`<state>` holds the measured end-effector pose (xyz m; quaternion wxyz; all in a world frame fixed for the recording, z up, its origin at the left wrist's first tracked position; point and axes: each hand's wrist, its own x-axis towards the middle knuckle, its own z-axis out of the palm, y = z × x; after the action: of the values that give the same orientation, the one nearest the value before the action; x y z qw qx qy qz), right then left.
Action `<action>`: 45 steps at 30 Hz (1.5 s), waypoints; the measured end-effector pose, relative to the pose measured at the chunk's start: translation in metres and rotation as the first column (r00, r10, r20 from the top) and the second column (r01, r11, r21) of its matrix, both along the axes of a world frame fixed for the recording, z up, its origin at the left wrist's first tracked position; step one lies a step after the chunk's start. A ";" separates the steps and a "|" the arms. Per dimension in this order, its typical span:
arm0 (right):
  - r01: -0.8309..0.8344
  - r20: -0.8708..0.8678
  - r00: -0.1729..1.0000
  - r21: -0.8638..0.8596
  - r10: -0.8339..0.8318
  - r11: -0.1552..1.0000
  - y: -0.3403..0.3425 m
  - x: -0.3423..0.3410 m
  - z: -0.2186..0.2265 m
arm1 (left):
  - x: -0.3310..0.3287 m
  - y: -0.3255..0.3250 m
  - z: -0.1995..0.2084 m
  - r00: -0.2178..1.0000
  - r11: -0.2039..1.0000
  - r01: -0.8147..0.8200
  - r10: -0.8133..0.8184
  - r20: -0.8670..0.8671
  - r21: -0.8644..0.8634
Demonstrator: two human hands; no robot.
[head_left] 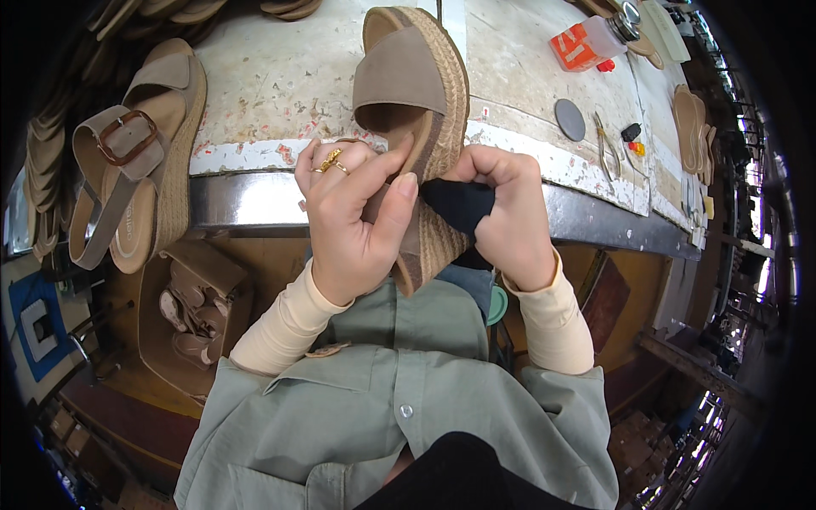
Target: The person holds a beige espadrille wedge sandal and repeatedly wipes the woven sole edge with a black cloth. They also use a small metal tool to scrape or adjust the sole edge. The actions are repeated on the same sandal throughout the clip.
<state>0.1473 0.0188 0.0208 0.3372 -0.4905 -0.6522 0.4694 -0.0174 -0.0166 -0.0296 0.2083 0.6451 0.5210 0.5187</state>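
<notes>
**Scuffed tabletop [272, 102] ahead, wedge sandal [438, 136] pinned between your two hands**

In the head view, the sandal crosses the metal front edge [255, 202] of the tabletop, its strap [399, 76] out over the work surface and its heel end hanging towards your lap. Its long axis runs from far to near, almost straight away from you, so the rope-wrapped side [448, 93] lies along the right. That side is the one to watch: your right hand [517, 204] is the nearer to it, just to its right, with a black cloth [463, 204] bunched against it.

Your right hand is closed on the cloth, fingers curled over, thumb below, the wrist coming up from the lower right. Your left hand [348, 195] grips the sandal from the left, index finger and thumb meeting its edge around mid-length, the other fingers folded; how firmly, you cannot tell from here. Both forearms angle inward, in cream sleeves [293, 319].

Well to your left stands a buckled sandal [180, 178]; to your right lie a grey disc [569, 120] and nippers [606, 146], apart from both hands.
</notes>
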 end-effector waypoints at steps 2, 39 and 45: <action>0.086 -0.044 0.995 -0.022 -0.087 0.996 0.004 -0.004 0.000 | 0.001 0.000 0.000 1.000 1.000 -0.002 0.002 -0.001 -0.007; -0.053 0.087 0.995 0.035 0.050 0.998 0.003 0.002 0.005 | -0.001 0.001 -0.002 1.000 1.000 0.002 -0.002 -0.012 0.005; -0.109 0.040 0.994 0.100 0.105 0.989 0.006 0.005 -0.002 | -0.001 0.000 -0.002 1.000 1.000 0.007 -0.006 -0.014 0.013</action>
<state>0.1520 0.0252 0.0187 0.3248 -0.4449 -0.7064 0.4445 -0.0181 -0.0164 -0.0315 0.2020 0.6519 0.5169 0.5168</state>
